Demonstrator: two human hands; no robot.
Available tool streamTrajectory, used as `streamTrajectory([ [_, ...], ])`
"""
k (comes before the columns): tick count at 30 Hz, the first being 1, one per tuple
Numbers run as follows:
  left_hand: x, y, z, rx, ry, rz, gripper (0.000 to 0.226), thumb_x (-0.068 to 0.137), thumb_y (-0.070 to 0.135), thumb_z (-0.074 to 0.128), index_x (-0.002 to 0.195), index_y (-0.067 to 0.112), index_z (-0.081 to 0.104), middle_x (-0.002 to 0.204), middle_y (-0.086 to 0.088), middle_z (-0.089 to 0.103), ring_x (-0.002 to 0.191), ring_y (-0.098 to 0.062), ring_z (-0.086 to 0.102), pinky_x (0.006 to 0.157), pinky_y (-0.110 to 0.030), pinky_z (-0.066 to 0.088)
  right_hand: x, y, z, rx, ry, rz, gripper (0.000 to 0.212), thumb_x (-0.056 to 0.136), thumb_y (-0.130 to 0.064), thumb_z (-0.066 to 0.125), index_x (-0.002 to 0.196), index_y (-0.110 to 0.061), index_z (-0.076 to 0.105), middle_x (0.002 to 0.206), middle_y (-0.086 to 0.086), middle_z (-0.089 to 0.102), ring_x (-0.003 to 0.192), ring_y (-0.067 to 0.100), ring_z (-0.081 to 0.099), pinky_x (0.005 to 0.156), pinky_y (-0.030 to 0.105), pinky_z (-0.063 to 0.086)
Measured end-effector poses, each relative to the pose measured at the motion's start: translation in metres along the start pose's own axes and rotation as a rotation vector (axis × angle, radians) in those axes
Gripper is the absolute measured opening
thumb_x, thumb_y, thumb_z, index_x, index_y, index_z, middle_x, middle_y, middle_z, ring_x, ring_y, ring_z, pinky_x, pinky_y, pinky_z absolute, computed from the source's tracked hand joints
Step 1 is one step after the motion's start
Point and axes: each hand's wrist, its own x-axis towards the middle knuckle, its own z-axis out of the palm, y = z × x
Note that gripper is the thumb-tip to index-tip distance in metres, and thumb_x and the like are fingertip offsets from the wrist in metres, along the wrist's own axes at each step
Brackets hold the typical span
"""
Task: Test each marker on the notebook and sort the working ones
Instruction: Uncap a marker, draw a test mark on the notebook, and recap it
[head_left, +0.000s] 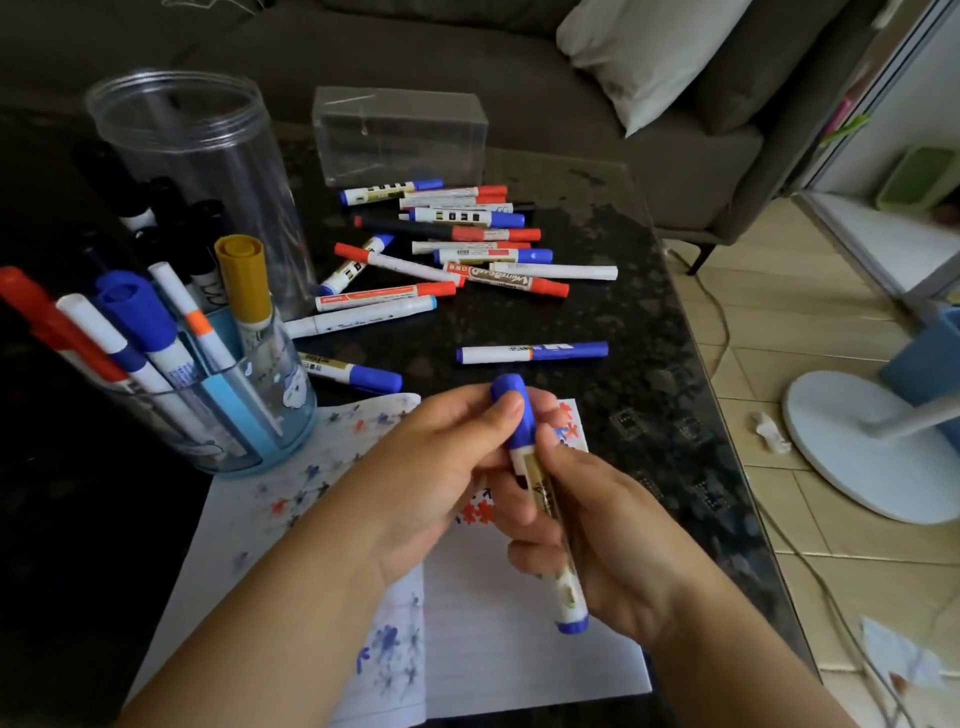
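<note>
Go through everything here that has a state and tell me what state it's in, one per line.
Blue marker: capped, held by both hands above the notebook.
Left hand: gripping the cap.
Right hand: gripping the barrel.
Notebook: open, covered in scribbles.
Tall clear jar: upright, lid off.
Blue cup: upright, full of markers.
Marker pile: loose, capped.

I see a capped blue marker (540, 499) held tilted above the open, ink-dotted notebook (498, 644), more markers (447, 244) heaped beyond.
</note>
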Motion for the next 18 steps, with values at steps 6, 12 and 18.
streamTrajectory([
  [6, 0.002, -0.003, 0.005, -0.098, 0.076, 0.074, 0.023, 0.077, 0.026, 0.053, 0.086, 0.008, 0.063, 0.088, -0.006, 0.073, 0.059, -0.015, 0.064, 0.048, -0.023, 0.049, 0.003, 0.005, -0.002, -0.491, 0.145, -0.148, 0.036, 0.088, -0.040, 0.042, 0.079, -0.006, 0.050, 0.057, -0.004, 0.040, 0.045, 0.004, 0.029, 0.043, 0.017, 0.024],
  [12, 0.010, -0.015, 0.013, -0.057, 0.293, 0.095, 0.027, 0.090, 0.017, 0.054, 0.071, 0.017, 0.073, 0.087, -0.004, 0.074, 0.081, -0.013, 0.067, 0.071, -0.023, 0.051, 0.011, 0.015, -0.008, -1.180, 0.417, -0.457, 0.026, 0.096, -0.032, 0.045, 0.071, -0.024, 0.046, 0.054, -0.011, 0.045, 0.053, 0.004, 0.047, 0.050, 0.013, 0.034],
  [18, 0.010, -0.012, 0.009, -0.056, 0.248, 0.111, 0.021, 0.084, 0.026, 0.058, 0.077, 0.016, 0.074, 0.093, -0.003, 0.074, 0.094, -0.018, 0.068, 0.087, -0.034, 0.049, 0.009, 0.007, -0.005, -1.022, 0.343, -0.341, 0.029, 0.098, -0.032, 0.042, 0.072, -0.021, 0.050, 0.052, -0.011, 0.048, 0.045, 0.004, 0.042, 0.046, 0.013, 0.032],
])
